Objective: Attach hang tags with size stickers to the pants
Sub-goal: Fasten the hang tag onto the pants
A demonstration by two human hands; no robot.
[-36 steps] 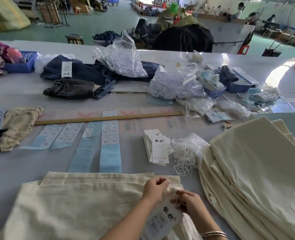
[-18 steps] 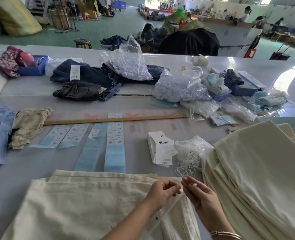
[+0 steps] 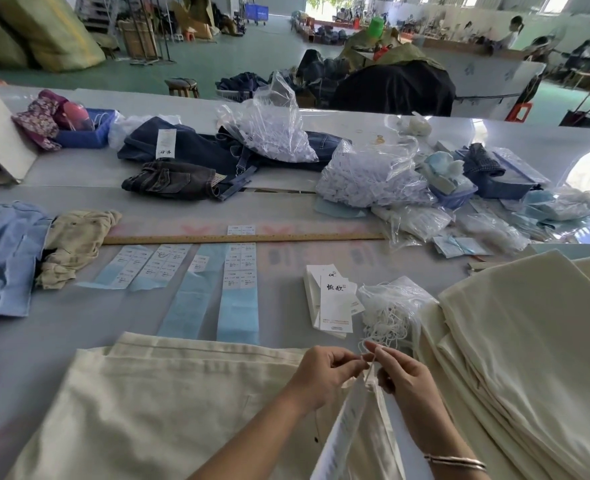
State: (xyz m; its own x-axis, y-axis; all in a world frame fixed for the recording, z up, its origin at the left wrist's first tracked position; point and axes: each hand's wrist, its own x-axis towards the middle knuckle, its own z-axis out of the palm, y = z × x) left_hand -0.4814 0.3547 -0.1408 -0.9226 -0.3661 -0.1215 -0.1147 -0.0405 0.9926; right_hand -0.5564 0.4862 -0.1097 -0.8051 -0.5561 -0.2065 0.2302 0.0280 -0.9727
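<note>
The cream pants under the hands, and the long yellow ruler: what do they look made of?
Cream pants: seemingly woven cotton twill, matte, with soft folds and a stitched waistband. Long yellow ruler: likely wood, a tan straight stick with fine tick marks, dull finish.

The cream cloth pants (image 3: 168,403) look matt and finely woven. A white paper hang tag (image 3: 335,306) is smooth. The long wooden ruler (image 3: 241,239) looks dull; clear plastic bags (image 3: 272,133) shine glossy and crinkled.
</note>
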